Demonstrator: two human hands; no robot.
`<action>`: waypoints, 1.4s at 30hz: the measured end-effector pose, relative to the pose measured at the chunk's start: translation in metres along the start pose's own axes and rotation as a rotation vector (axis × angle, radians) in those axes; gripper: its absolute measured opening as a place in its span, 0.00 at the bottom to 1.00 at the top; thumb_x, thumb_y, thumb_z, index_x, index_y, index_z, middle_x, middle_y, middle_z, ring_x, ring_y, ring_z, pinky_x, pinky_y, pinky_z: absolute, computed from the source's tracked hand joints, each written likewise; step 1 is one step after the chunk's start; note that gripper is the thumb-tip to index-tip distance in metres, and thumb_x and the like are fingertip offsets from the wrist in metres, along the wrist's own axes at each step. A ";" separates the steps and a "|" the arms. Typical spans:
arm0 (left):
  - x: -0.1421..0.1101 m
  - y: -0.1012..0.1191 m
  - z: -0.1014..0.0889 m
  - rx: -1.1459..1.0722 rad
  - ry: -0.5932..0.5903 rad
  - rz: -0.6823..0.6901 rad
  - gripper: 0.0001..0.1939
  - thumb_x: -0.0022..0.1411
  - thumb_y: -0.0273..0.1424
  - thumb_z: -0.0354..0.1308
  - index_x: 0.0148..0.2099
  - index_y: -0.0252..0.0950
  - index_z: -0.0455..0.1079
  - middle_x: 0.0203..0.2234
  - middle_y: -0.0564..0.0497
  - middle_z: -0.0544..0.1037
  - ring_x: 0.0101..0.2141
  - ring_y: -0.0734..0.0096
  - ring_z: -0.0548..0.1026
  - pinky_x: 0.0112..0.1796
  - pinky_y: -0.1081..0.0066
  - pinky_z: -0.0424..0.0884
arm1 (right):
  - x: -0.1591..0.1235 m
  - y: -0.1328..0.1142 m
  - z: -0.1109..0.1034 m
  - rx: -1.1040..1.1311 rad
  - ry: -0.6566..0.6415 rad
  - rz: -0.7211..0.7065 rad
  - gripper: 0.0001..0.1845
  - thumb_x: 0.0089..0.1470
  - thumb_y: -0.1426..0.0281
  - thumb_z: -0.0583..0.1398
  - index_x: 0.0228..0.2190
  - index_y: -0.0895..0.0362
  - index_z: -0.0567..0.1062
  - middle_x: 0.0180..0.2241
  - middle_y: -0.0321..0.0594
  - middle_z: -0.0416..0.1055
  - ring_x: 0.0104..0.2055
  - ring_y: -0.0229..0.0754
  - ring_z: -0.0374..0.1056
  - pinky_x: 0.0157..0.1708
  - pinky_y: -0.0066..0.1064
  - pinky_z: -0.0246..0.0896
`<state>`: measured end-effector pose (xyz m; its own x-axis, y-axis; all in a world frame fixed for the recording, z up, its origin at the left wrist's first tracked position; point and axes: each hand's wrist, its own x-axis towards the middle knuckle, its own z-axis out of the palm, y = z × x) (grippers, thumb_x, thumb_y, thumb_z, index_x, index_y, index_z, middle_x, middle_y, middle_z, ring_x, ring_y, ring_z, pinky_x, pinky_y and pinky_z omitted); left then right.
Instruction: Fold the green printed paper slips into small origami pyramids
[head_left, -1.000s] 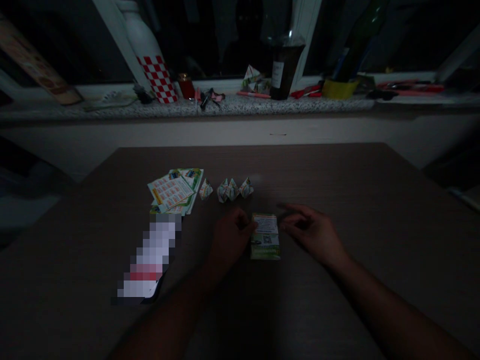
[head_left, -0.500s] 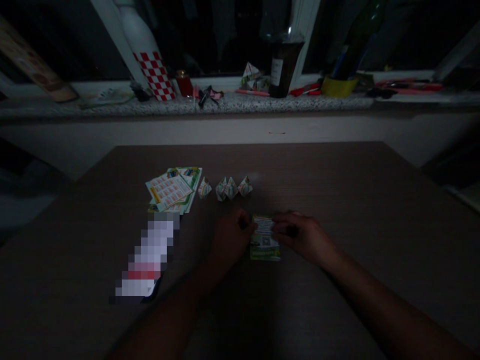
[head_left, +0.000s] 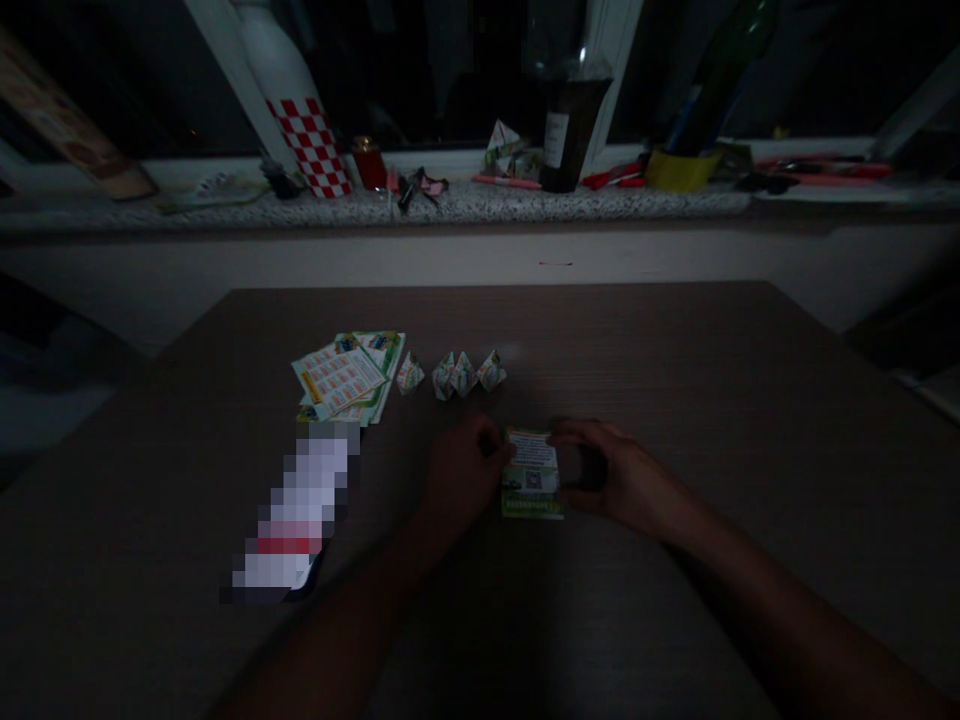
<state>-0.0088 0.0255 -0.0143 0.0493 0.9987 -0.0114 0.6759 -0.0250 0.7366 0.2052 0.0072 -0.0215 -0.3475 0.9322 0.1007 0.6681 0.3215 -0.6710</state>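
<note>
A small green and white printed paper (head_left: 532, 478), folded into an upright rectangle, lies on the table between my hands. At its left edge my left hand (head_left: 469, 465) is closed, thumb and fingertips pinching the paper's upper left side. My right hand (head_left: 611, 465) curves round the right edge, its fingers and thumb spread apart, one fingertip at the upper right corner and the thumb near the lower right. Beyond the hands stand several folded paper pieces (head_left: 463, 375) in a row. Left of these is a stack of printed leaflets (head_left: 345, 380).
A phone (head_left: 296, 520) with a blurred-out screen lies left of my left forearm. On the granite windowsill (head_left: 480, 208) at the back stand a red-checkered white bottle (head_left: 311, 145), a dark labelled container (head_left: 566, 135), a red jar (head_left: 367, 163) and a yellow holder (head_left: 681, 170).
My right hand has come left to the paper's right edge, and its thumb has since dropped lower, opening away from the fingers. My left hand keeps its place on the paper.
</note>
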 end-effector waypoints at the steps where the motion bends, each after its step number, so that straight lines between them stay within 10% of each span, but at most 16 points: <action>1: 0.000 0.000 0.000 0.004 -0.003 -0.004 0.07 0.52 0.31 0.61 0.27 0.36 0.65 0.22 0.55 0.72 0.26 0.71 0.71 0.27 0.73 0.61 | -0.001 -0.001 0.000 -0.009 -0.008 0.001 0.34 0.39 0.71 0.69 0.49 0.52 0.68 0.51 0.41 0.70 0.52 0.49 0.65 0.51 0.43 0.61; 16: 0.001 -0.003 0.000 -0.056 0.002 -0.003 0.08 0.52 0.31 0.61 0.26 0.36 0.65 0.21 0.55 0.72 0.26 0.71 0.72 0.27 0.73 0.63 | -0.003 -0.004 -0.006 -0.060 -0.043 0.030 0.53 0.32 0.63 0.71 0.59 0.52 0.58 0.56 0.47 0.64 0.58 0.56 0.58 0.56 0.49 0.53; 30: 0.000 0.006 0.002 -0.803 0.291 -0.026 0.14 0.50 0.32 0.63 0.35 0.37 0.60 0.26 0.56 0.73 0.30 0.73 0.75 0.34 0.72 0.72 | 0.006 -0.013 0.015 0.397 0.322 0.095 0.06 0.50 0.65 0.63 0.28 0.56 0.76 0.27 0.39 0.76 0.30 0.43 0.72 0.32 0.35 0.68; 36: -0.004 0.004 0.000 -0.511 0.208 0.072 0.23 0.54 0.31 0.61 0.49 0.37 0.57 0.34 0.52 0.76 0.37 0.68 0.75 0.42 0.65 0.70 | 0.004 -0.014 0.007 0.271 0.582 -0.029 0.02 0.51 0.69 0.62 0.28 0.54 0.74 0.27 0.38 0.75 0.30 0.43 0.71 0.31 0.35 0.66; 42: -0.015 0.008 -0.007 0.058 0.460 0.563 0.24 0.54 0.29 0.61 0.52 0.36 0.61 0.49 0.43 0.69 0.51 0.58 0.67 0.52 0.57 0.63 | 0.004 -0.019 -0.008 -0.033 0.520 -0.395 0.06 0.50 0.75 0.61 0.32 0.53 0.73 0.30 0.39 0.74 0.34 0.44 0.70 0.37 0.39 0.63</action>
<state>-0.0096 0.0102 -0.0032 0.0960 0.7507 0.6536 0.6777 -0.5302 0.5095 0.1970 0.0061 -0.0024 -0.2127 0.6987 0.6830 0.5777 0.6537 -0.4888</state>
